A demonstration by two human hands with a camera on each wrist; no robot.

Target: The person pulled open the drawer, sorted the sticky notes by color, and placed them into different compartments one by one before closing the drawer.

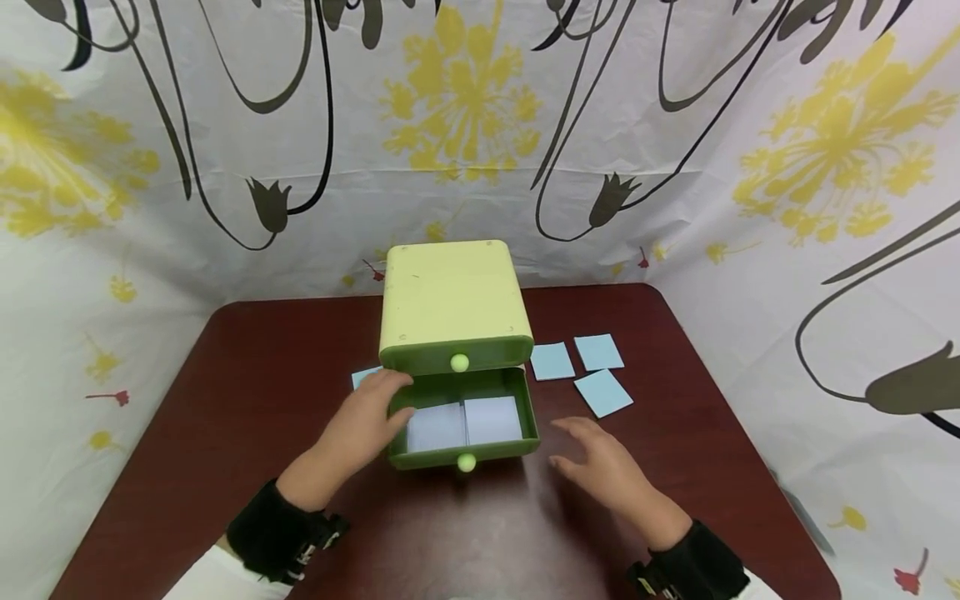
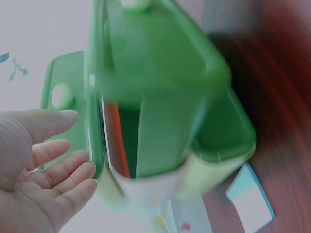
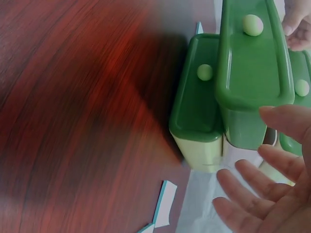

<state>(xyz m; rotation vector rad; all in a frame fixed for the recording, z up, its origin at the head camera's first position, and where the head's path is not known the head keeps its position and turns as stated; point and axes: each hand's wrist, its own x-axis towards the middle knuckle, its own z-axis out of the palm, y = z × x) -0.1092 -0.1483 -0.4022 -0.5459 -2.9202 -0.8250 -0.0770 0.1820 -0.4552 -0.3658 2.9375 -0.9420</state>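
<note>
Resting open on drawer [image 1: 462, 421]: left hand [image 1: 367, 421].

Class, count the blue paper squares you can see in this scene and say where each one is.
6. Two blue paper squares lie in the open lower drawer. Three lie on the table to its right. One peeks out by the left hand. More may be hidden.

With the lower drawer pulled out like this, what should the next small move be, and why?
Probably the right hand reaching for the nearest blue card. The open lower drawer already holds two pale cards, three lie loose on the table to its right, and that hand hovers open, holding nothing.
</note>
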